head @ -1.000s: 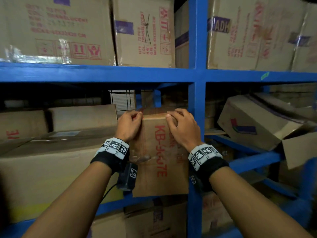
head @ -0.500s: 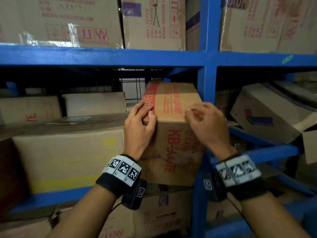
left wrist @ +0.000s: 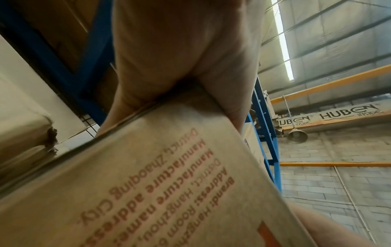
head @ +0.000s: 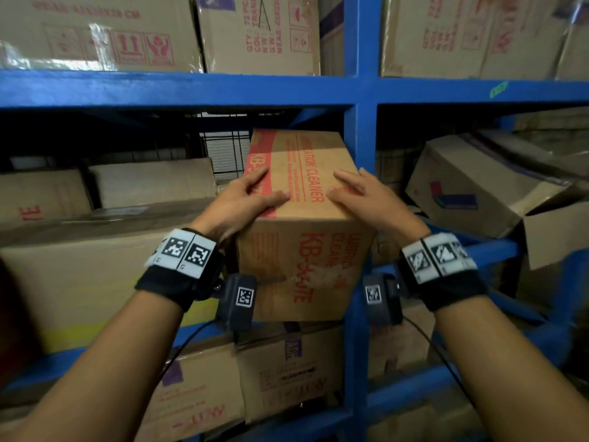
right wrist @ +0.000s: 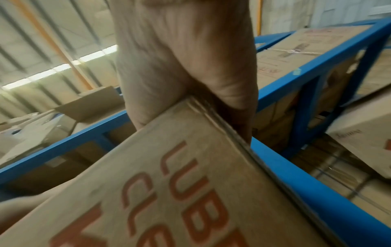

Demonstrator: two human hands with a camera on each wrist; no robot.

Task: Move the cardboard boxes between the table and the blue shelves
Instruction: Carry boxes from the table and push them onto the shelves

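Note:
A tall cardboard box (head: 302, 256) with red "CLEANER" print stands in the middle bay of the blue shelves (head: 191, 89), its front sticking out past the shelf edge, close to the blue upright (head: 360, 138). My left hand (head: 245, 199) grips its top left front corner, fingers and thumb lying on the lid. My right hand (head: 366, 199) grips the top right front corner the same way. In the left wrist view the box (left wrist: 169, 183) edge is wedged into the left hand (left wrist: 180, 50). The right wrist view shows the box (right wrist: 169, 192) edge wedged into the right hand (right wrist: 180, 58).
A wide box (head: 89, 275) sits close on the left of the held box. A tilted box (head: 471, 183) lies in the right bay. More boxes fill the shelf above (head: 255, 30) and the shelf below (head: 287, 368). The shelf beam overhead leaves little headroom.
The box has come forward out of the bay and its top now shows. Both hands moved from curled over the top front edge to lying further onto the lid at the corners.

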